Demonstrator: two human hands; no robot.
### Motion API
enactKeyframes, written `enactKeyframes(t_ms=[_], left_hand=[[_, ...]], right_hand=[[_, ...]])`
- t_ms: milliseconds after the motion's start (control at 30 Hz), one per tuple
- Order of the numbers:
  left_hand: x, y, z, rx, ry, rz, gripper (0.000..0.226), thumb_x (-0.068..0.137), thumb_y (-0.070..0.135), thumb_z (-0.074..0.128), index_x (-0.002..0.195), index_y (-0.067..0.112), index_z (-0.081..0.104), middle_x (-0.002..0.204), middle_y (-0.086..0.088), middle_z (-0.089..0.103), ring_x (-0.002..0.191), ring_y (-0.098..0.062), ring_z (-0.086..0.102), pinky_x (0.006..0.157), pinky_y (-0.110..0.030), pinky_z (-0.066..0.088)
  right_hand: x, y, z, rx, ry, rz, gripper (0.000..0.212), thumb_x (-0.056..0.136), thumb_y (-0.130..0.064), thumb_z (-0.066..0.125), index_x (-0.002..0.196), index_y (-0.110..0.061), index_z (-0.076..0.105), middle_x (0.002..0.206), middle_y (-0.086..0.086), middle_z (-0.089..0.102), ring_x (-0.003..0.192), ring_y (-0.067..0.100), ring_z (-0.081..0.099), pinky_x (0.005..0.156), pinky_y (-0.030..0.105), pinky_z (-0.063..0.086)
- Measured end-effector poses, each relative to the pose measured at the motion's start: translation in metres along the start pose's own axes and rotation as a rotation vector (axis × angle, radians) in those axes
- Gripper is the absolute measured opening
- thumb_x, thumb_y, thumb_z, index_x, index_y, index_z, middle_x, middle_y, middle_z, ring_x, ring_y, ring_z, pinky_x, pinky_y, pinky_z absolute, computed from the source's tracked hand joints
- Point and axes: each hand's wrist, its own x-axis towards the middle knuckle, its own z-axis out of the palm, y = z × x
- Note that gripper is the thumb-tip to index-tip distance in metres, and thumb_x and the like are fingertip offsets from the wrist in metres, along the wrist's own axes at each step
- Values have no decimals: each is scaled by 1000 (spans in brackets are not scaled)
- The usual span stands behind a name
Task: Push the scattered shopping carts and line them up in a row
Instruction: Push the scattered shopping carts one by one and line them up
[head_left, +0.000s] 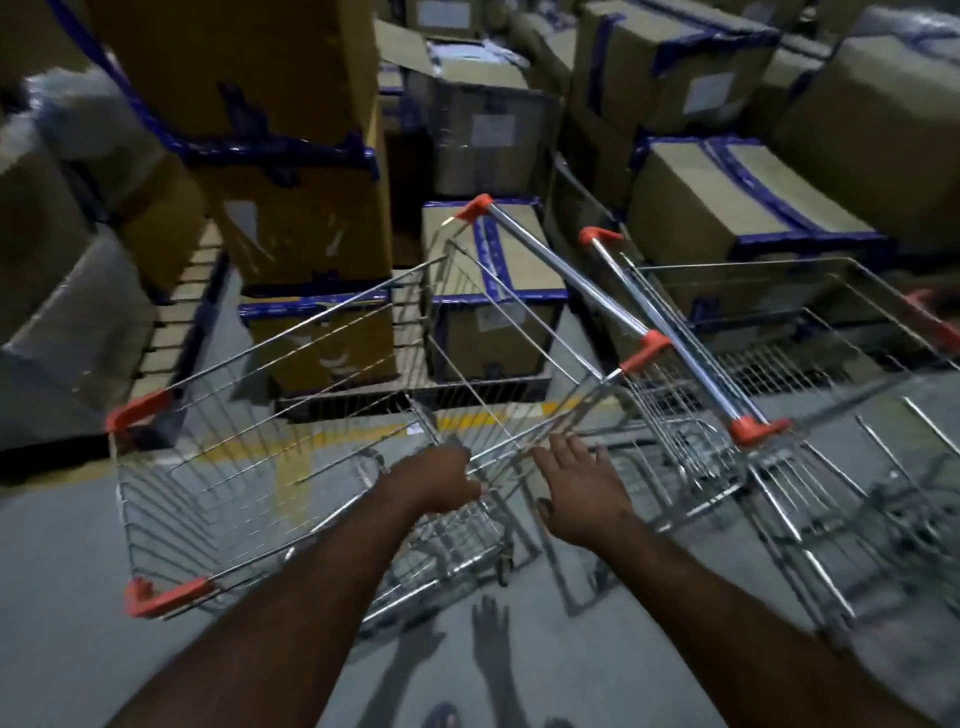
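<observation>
A wire shopping cart (249, 467) with orange corner caps stands tilted in front of me, its metal handle bar (566, 280) rising to the upper right. My left hand (441, 480) is closed on the wire rim of this cart's near side. My right hand (582, 493) hovers just right of it with fingers spread, holding nothing. A second cart (810, 395) stands to the right, its handle bar (670, 332) nearly parallel to the first one's and close beside it.
Stacked cardboard boxes (291, 156) with blue tape stand on pallets right behind the carts and fill the whole back. A yellow floor line (291, 457) runs under the first cart. Grey concrete floor (62, 597) lies to the left and near me.
</observation>
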Motion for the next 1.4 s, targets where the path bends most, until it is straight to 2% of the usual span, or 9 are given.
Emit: enactKeyframes(t_ms=[100,300,433,633,767,833,1033,1200,1400], left_hand=[[3,34,-2,150,130,97,61,93,49,58,146,20,43,151,-11,42,136,-34,44,105,-49,45],[-12,143,-6,357,133,334,63,91,52,61,143,17,47,146,-15,46,132,-36,47,104,-47,46],[-47,247,20,419,162,505,56,89,50,63,134,18,52,139,-13,52,127,-35,51,100,-48,47],[-132,393,107,496,137,789,54,90,47,63,136,21,52,141,-13,52,128,-34,52,101,-41,47],[-192,483,170,554,110,938,76,91,51,63,153,19,32,162,-14,27,145,-36,33,112,-50,37],[-225,525,198,574,111,1017,81,92,53,61,157,21,25,167,-10,16,148,-34,26,114,-53,34],[-314,645,282,629,88,1305,85,93,54,60,159,20,18,168,-10,9,151,-33,19,117,-48,30],[-392,741,348,666,34,1516,87,96,54,58,161,21,9,169,-7,-3,154,-33,8,116,-56,29],[-473,843,432,681,-37,1780,86,96,56,56,160,22,9,169,-5,-4,153,-31,7,115,-57,31]], right_hand=[[-36,17,3,22,-18,76,72,96,-43,53,158,-22,22,168,8,12,154,29,10,121,57,9],[-143,78,5,95,34,345,71,94,-45,53,156,-24,27,167,9,16,153,30,14,120,58,10],[-249,117,9,149,106,547,73,97,-48,51,159,-26,21,169,7,14,155,28,12,120,58,9],[-418,159,30,224,150,815,75,98,-53,50,160,-24,18,169,6,8,155,28,6,121,60,8],[-532,171,53,260,177,1005,75,100,-54,46,161,-23,15,170,6,6,155,28,6,121,59,8],[-588,175,66,281,175,1097,75,100,-55,45,161,-23,15,170,6,5,156,28,5,120,60,7],[-755,181,94,310,180,1405,76,101,-57,44,161,-24,13,170,5,2,156,28,3,120,62,8],[-884,184,110,318,216,1700,76,100,-57,44,161,-24,14,170,5,4,156,28,3,120,61,10],[-1010,186,126,313,241,1999,76,99,-58,46,160,-23,17,169,7,7,155,29,5,119,62,10]])
